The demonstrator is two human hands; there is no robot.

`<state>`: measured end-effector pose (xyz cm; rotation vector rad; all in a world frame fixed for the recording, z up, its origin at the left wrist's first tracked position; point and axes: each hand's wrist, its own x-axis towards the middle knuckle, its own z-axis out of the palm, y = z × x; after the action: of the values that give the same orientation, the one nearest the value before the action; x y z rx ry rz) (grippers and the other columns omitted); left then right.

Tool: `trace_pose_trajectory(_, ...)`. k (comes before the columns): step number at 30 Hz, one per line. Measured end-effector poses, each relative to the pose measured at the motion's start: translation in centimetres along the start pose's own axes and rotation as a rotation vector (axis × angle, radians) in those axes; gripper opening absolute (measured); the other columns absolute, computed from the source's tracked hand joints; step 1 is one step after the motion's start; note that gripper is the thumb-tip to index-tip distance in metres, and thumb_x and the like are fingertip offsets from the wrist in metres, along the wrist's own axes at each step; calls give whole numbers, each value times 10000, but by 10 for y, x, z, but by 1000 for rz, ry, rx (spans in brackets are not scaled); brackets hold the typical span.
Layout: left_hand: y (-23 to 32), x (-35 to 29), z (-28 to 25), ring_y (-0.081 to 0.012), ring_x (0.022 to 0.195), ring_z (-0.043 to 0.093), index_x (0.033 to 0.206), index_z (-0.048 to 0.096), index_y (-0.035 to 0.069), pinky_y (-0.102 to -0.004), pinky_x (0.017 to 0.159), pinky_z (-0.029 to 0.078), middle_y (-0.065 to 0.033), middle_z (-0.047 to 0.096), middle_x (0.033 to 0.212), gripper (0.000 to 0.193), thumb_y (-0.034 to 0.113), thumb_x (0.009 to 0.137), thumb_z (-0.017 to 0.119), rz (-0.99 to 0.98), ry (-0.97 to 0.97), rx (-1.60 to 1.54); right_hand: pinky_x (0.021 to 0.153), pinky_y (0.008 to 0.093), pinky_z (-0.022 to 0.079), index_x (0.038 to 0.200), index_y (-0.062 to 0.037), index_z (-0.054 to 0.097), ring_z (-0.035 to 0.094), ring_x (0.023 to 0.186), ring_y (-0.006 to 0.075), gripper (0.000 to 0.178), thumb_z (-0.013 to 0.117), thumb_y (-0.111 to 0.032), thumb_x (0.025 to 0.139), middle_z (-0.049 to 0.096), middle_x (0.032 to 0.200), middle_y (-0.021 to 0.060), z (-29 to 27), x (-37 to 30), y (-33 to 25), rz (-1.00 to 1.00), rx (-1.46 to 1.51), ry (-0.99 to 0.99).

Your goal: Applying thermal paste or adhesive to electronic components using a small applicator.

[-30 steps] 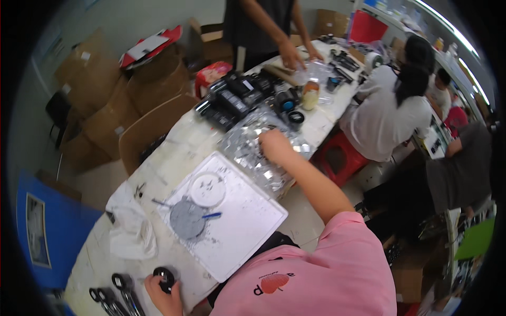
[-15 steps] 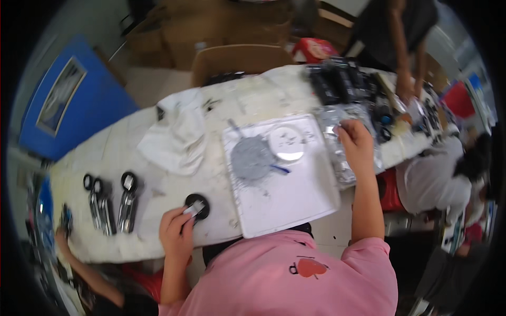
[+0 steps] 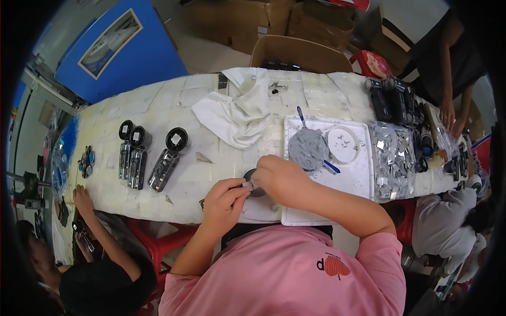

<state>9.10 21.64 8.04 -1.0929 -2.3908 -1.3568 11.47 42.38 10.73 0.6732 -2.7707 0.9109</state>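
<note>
Left hand [image 3: 223, 204] — fingertips pinch a small pale piece [image 3: 246, 184]; right hand [image 3: 280, 179] — fingers bent beside it, grip cannot be told; dark round part [image 3: 258, 192] at the fingertips, partly hidden.

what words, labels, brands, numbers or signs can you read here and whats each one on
Pink shirt: dark letter beside a red print, not copied here; smaller lettering too small to read.
Black round parts: white labels, too small to read.
Red package: markings too blurred.
</note>
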Motion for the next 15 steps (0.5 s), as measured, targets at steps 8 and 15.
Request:
trace_pose_trajectory(8,1,5,1,-293,885,625,947,657,34,-347,744,519,-148,635,1031,225,-44,746,719,19,-12,-22,722,366,493,1102,-43,634,542,885,277,378,692,-141,742,518,977,121,-2,-24,-18,-69,-180,34)
trace_pose_trajectory(15,5,10,3,-329,912,571,1077,656,28,-393,774,480,-150,599,1032,318,-48,768,650,57,-131,148,766,362,489,1140,-36,620,555,931,298,408,711,-151,759,535,1015,139,-22,-34,-16,-38,-165,52)
